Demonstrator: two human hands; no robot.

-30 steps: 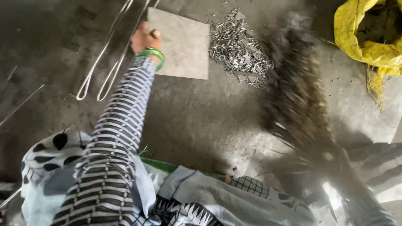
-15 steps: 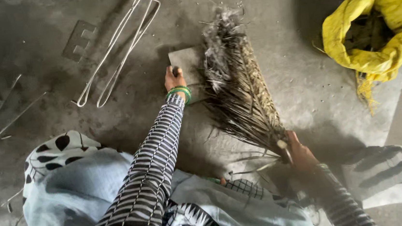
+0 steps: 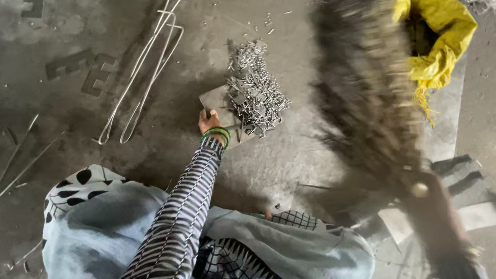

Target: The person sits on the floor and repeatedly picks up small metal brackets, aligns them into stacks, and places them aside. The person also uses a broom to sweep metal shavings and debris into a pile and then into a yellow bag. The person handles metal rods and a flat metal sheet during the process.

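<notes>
Gripping a flat grey plate [image 3: 216, 100] heaped with small metal pieces [image 3: 254, 91], the left hand [image 3: 209, 123] held closed; the right hand [image 3: 431, 213], blurred, clutched a broom [image 3: 368, 81] beside it. Tilting might have spilled pieces onto the floor [image 3: 66, 107].

Flat grey metal plate [image 3: 219, 103]: lies low on floor, near edge gripped, far part hidden under pile. Heap of small shiny metal scraps [image 3: 253, 88]: piled on plate, spilling off plate's far and right edges. Bristly brown broom [image 3: 363, 87]: motion-blurred, raised right of plate, head fanned upward, handle end [image 3: 420, 189] down, well apart from plate.
</notes>
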